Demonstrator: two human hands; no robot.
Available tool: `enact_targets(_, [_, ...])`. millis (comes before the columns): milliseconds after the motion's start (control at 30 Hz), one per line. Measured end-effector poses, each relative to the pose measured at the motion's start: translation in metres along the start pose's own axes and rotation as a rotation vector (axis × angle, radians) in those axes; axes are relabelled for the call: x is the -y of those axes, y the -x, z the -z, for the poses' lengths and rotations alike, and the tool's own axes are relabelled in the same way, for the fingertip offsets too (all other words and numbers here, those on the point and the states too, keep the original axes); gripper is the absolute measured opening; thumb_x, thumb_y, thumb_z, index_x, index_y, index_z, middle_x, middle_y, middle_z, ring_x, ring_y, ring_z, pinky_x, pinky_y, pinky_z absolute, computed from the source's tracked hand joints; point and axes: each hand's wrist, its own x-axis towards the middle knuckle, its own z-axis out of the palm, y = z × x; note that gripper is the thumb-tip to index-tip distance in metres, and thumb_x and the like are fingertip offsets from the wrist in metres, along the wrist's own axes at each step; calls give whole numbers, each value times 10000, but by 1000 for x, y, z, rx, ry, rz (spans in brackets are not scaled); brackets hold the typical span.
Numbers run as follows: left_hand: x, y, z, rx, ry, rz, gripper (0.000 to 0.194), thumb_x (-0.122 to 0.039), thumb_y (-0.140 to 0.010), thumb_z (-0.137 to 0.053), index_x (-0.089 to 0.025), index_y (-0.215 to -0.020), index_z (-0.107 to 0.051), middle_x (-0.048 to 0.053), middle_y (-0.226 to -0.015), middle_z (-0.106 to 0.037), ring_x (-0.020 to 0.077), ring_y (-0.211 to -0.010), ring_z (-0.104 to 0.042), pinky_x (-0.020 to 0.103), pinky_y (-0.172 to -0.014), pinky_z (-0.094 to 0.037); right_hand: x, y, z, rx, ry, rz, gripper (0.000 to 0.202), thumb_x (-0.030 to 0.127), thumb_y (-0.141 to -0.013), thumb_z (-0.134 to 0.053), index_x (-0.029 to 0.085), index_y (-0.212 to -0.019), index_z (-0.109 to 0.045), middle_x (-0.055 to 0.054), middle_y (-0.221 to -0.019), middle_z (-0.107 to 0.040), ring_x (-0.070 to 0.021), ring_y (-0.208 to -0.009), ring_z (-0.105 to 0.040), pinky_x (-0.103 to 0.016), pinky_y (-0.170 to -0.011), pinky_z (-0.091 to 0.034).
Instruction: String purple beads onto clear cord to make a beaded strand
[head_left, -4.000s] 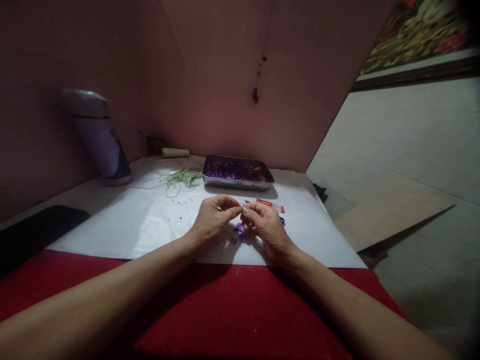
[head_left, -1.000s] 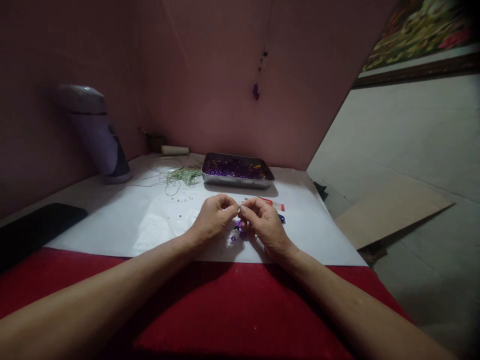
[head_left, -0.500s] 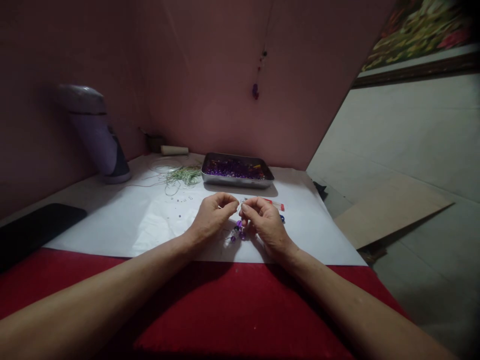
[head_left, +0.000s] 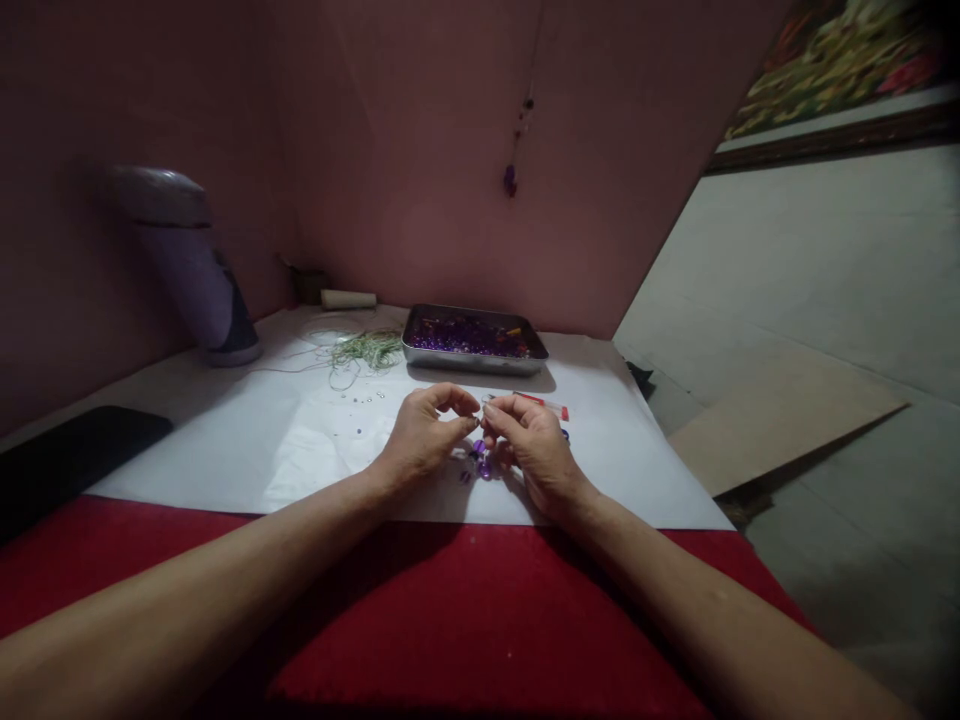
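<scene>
Beyond the red cloth (head_left: 480,610) at the bottom, purple beads (head_left: 485,468) show just below centre; the right hand (head_left: 536,445) beside them is pinched closed, contents too small to tell; the left hand (head_left: 421,430) has just parted thumb and forefinger slightly, its hold unclear, probably a regrip within fingertip work; a metal tray (head_left: 472,362) sits beyond, mid-frame

We had beads (head_left: 484,468) just below frame centre, the tray (head_left: 474,362) behind them, thread (head_left: 367,348) left of it, a bottle (head_left: 187,275) farther left.
</scene>
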Motion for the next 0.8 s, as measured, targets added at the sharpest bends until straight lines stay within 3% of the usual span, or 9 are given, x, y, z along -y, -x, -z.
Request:
enact_targets(300, [-3,0,1,-18,8,-58,121,-278,-664,-665,-159,-672,-649,14,-651,-628,120,-617,-539,248,-577,-423,1,1,-1,7,9,1,188,326,-736,-632,155,-741,-554,32,-561,-514,-67,-447,-423,-192,-386,-278])
enact_targets(567, [-8,1,1,-29,-131,-81,92,-213,-706,-596,-165,-678,-669,17,-684,-670,130,-665,-572,268,-675,-440,0,1,0,6,15,21,191,327,-731,-633,157,-744,-547,23,-604,-533,-72,-469,-446,-199,-396,-291])
enact_targets(800, [-9,1,1,9,-142,-39,124,-208,-702,-552,-156,-646,-650,16,-659,-656,129,-639,-563,246,-617,-432,-1,1,-1,12,78,104,141,293,-766,-603,179,-738,-523,36,-612,-535,-84,-491,-468,-227,-459,-370])
